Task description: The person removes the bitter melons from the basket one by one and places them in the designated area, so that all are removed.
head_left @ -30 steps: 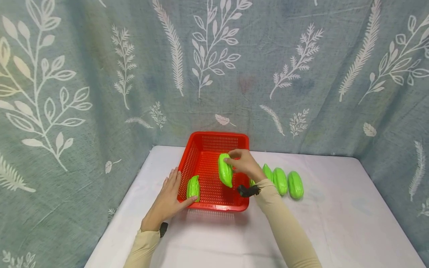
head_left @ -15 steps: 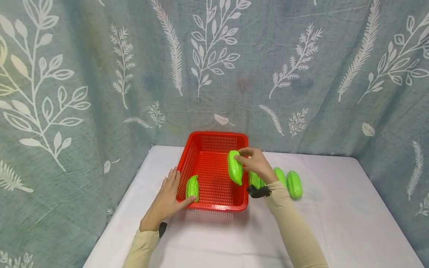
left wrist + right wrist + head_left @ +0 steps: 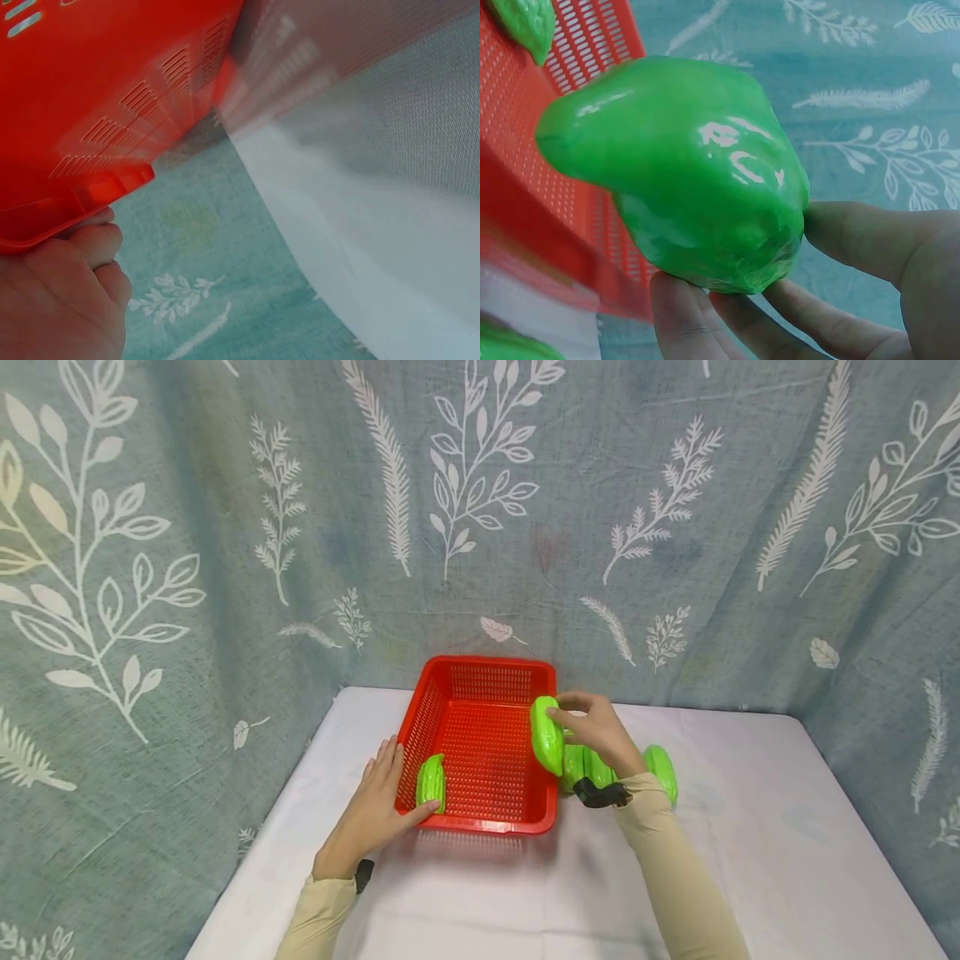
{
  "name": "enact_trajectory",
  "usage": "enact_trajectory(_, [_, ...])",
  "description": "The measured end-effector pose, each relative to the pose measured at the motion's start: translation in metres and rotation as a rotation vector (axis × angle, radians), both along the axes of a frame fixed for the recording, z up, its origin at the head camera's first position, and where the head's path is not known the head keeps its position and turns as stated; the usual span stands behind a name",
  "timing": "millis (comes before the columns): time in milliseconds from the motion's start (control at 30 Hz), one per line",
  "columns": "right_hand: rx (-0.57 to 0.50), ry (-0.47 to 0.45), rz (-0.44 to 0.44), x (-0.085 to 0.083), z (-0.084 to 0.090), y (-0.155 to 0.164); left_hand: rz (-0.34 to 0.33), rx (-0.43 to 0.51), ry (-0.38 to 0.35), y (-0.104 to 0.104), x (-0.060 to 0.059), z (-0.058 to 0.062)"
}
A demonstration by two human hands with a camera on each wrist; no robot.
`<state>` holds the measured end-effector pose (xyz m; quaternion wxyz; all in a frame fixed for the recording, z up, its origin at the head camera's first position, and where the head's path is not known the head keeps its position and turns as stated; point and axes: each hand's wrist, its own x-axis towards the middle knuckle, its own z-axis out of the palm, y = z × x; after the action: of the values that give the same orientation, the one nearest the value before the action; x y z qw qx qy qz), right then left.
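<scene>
A bright green, glossy, ridged gourd (image 3: 547, 736) is pinched between the thumb and fingers of my right hand (image 3: 595, 727), held above the right rim of the red basket (image 3: 540, 817). Its tapered tip and lumpy skin show large in the right wrist view, where fingertips (image 3: 679, 311) press its lower side. My left hand (image 3: 373, 810) rests on the basket's left rim near the front corner, fingers straight and thumb over the front rim. Beside that thumb, inside the basket, lies a similar gourd (image 3: 431, 778). The left wrist view shows fingers (image 3: 97, 244) touching the basket's rim.
More green gourds stand right of the basket on the white table (image 3: 757, 827), partly hidden behind my right hand and wrist; one (image 3: 660, 768) lies furthest right. A grey-green curtain (image 3: 675, 527) with white leaf patterns surrounds the table's back and sides.
My right hand has carried its gourd rightward, from over the middle of the basket to its right rim. The left hand has stayed in place on the basket.
</scene>
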<state>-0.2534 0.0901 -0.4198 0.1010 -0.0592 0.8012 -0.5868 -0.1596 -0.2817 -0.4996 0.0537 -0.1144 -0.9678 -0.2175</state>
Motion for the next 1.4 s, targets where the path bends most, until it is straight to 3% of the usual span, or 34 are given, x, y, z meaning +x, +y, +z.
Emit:
enact_trajectory(667, [0.038, 0.018, -0.103, 0.008, -0.005, 0.045, -0.003, -0.003, -0.012, 0.001, 0.0, 0.004])
enact_trajectory(1400, [0.094, -0.01, -0.176, 0.02, -0.016, 0.104, -0.001, -0.003, -0.014, 0.0, 0.0, 0.001])
